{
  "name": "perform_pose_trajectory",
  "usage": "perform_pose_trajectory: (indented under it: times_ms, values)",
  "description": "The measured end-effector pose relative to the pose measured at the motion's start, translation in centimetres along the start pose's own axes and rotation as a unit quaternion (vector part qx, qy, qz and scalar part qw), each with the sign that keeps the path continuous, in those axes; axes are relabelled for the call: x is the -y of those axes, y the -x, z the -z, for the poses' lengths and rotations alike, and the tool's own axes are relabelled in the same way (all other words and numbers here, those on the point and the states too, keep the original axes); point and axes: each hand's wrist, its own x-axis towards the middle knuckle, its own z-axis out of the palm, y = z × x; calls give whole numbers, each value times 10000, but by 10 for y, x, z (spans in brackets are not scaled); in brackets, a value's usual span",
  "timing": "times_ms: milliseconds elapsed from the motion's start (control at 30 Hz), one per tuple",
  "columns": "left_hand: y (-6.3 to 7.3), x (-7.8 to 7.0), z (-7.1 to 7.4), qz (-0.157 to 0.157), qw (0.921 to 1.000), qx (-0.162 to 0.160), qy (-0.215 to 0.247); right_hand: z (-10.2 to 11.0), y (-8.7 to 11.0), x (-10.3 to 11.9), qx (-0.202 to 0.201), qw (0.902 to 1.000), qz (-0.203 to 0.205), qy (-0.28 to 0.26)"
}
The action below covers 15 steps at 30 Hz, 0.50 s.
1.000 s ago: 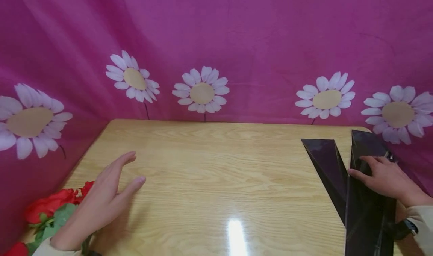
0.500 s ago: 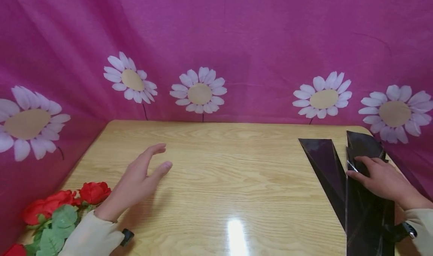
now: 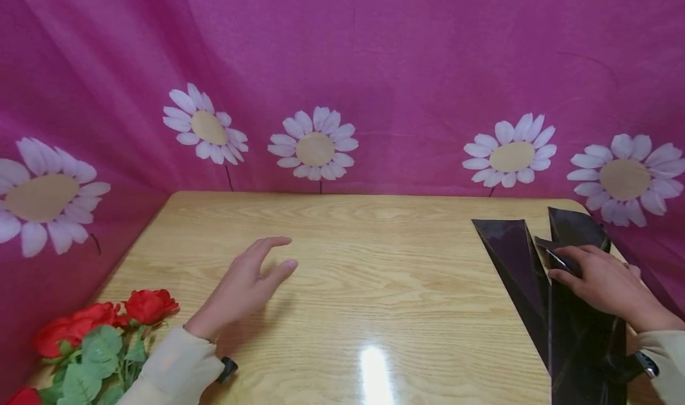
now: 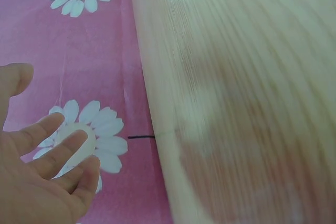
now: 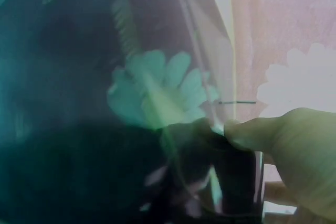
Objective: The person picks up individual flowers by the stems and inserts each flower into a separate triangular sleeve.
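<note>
On the right of the head view lies a stack of long, glossy black wrapping sheets (image 3: 578, 226). My right hand (image 3: 605, 277) pinches the edge of the top sheet (image 5: 79, 93), thumb on the near face, and a corner of it stands up beside the fingers. Faint lettering shows on that sheet in the right wrist view. Another black sheet (image 3: 508, 253), folded to a narrow taper, lies just left of the stack. My left hand (image 3: 246, 283) is above the left-middle of the table, fingers and thumb spread and nothing in the palm (image 4: 37, 192).
Red artificial roses (image 3: 150, 305) with green leaves lie at the table's near left corner, beside my left sleeve. The pale wood table (image 3: 385, 262) spreads between my hands. A magenta cloth (image 3: 401, 66) printed with white daisies hangs at the back and sides.
My left hand has moved right, away from the roses, uncovering more of them. The right hand has raised the corner of the top black sheet and drawn it slightly left.
</note>
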Motion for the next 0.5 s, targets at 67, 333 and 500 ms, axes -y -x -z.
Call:
perform_pose_trajectory:
  times_ms: [67,333,500]
  values:
    - [-4,-2,-4,-44,10000,-15,75,4,1,5,-30,10000,-24,8]
    - [-14,-17,-21,-223,9978,74,615,20,2,25,-459,9988,166,66]
    - [-19,-26,-39,-743,9933,13,883,22,3,37,-665,9967,465,-21]
